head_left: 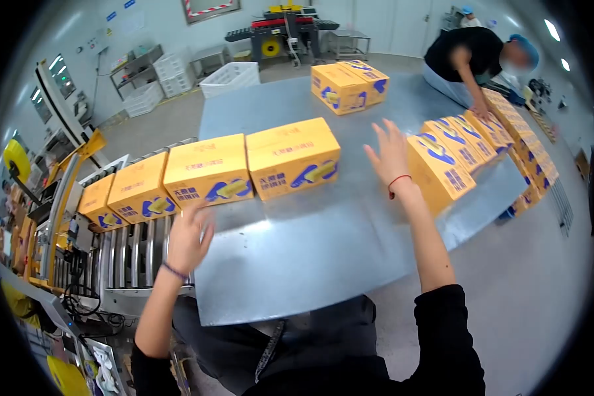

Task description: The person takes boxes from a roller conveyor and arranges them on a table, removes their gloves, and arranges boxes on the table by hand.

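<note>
My left hand [189, 236] is in front of the row of yellow boxes at the left, its fingers apart and near the lower edge of a yellow box [208, 170]. That row runs from the roller conveyor [135, 254] onto the metal table [277, 257], and its rightmost box [294, 158] rests on the table. My right hand [389, 158] is raised with spread fingers, holding nothing. It is beside the left side of a large yellow box [437, 173] at the table's right. Whether it touches that box is hard to tell.
Two yellow boxes [350, 86] stand together at the table's back. A co-worker [465, 63] leans over boxes at the right, a hand on one. Stacked yellow boxes [525, 142] stand beyond the right edge. White crates [231, 79] and a machine [280, 33] are behind.
</note>
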Action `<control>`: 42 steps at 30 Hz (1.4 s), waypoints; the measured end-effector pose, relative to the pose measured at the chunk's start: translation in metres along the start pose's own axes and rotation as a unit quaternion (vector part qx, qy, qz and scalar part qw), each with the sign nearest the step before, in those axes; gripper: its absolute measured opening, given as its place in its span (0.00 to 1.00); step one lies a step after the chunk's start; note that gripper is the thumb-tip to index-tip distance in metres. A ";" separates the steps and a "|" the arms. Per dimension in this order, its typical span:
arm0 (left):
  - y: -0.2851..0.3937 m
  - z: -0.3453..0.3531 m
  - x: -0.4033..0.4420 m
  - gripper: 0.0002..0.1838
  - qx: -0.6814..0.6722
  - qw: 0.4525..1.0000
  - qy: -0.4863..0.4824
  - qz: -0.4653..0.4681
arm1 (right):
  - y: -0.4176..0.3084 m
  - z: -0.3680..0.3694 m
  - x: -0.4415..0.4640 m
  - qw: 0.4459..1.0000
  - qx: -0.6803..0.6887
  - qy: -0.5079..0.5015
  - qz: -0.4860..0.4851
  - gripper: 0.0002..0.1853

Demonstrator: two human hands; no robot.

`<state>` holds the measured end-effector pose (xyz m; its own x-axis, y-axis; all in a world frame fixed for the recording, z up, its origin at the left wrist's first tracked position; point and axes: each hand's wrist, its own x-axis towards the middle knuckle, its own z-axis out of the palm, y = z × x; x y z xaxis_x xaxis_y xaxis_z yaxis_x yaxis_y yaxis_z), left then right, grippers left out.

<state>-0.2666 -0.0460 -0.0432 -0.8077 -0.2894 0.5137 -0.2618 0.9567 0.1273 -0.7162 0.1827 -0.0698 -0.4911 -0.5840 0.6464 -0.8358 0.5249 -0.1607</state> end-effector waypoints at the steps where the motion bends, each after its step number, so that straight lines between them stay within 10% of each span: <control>1: -0.014 -0.002 0.029 0.18 0.012 1.000 0.021 -0.006 | -0.024 0.009 0.016 1.000 0.011 0.000 -0.005 0.34; 10: -0.073 0.087 0.172 0.19 0.123 0.967 -0.021 -0.221 | -0.116 0.052 0.101 0.968 0.019 -0.246 -0.042 0.26; 13: -0.023 0.061 0.128 0.16 0.008 0.987 0.120 -0.112 | -0.083 -0.001 0.020 0.994 0.065 0.008 -0.093 0.22; 16: 0.027 0.012 0.078 0.20 -0.065 0.989 -0.050 -0.122 | -0.077 -0.112 -0.053 0.951 0.050 -0.281 -0.116 0.44; 22: 0.040 0.015 0.031 0.37 -0.037 0.996 -0.076 -0.021 | -0.076 -0.117 -0.087 0.962 0.015 -0.263 -0.067 0.57; 27: 0.076 0.016 -0.009 0.44 -0.256 0.958 -0.129 -0.007 | -0.028 -0.075 -0.092 0.966 -0.075 -0.248 -0.015 0.44; 32: 0.142 0.089 0.011 0.36 -0.260 0.957 0.036 0.119 | -0.059 -0.074 -0.114 0.938 -0.271 -0.180 -0.120 0.42; 42: 0.189 0.143 0.112 0.27 -0.322 0.918 -0.050 0.225 | -0.066 -0.133 -0.126 0.949 -0.127 -0.270 -0.102 0.43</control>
<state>-0.4820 0.0982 -0.0835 -0.8106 0.1697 0.5605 0.4516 0.7905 0.4138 -0.5666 0.3041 -0.0418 -0.4368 -0.8857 0.1571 -0.8745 0.4591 0.1566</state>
